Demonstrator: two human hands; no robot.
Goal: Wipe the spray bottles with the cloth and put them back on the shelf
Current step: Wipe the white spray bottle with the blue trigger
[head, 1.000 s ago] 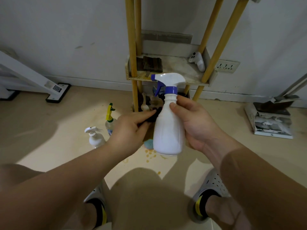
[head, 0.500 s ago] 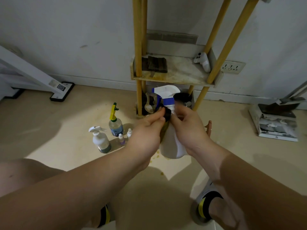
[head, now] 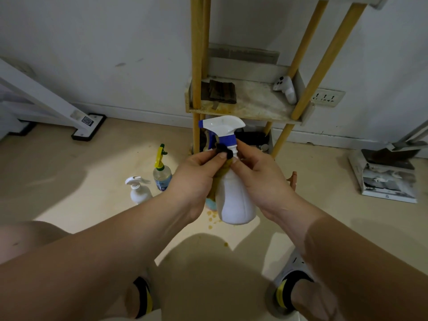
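Two hands on one bottle point(head: 234, 200), dead centre of the view and held upright above the floor point(head: 69, 181). It is white with a blue collar, and its white trigger head points to nine o'clock.

The left hand point(head: 196, 179) sits at the bottle's nine o'clock. Thumb and fingers are curled in tight, pinching the cloth point(head: 224, 150) right against the neck, just under the collar. A dark tip of cloth pokes out above the thumb, and more of it shows olive between that palm and the bottle's shoulder.

The right hand point(head: 261, 179) is at three o'clock, fingers wrapped round the shoulder and neck, with the thumb laid across the front beside the cloth. The bottle's lower body hangs free below both wrists.

The shelf point(head: 254, 105) stands at twelve o'clock, right behind the trigger head, on yellow poles against the wall. Its board is stained, with a dark folded thing point(head: 220, 91) on its left side and a white controller point(head: 286, 89) on its right.

Out at nine o'clock, two more stand on the floor: a clear bottle point(head: 162, 174) with a yellow trigger, and just beside it a small white bottle point(head: 137, 191), both well apart from the hands. Small yellowish spots dot the floor under the held bottle.
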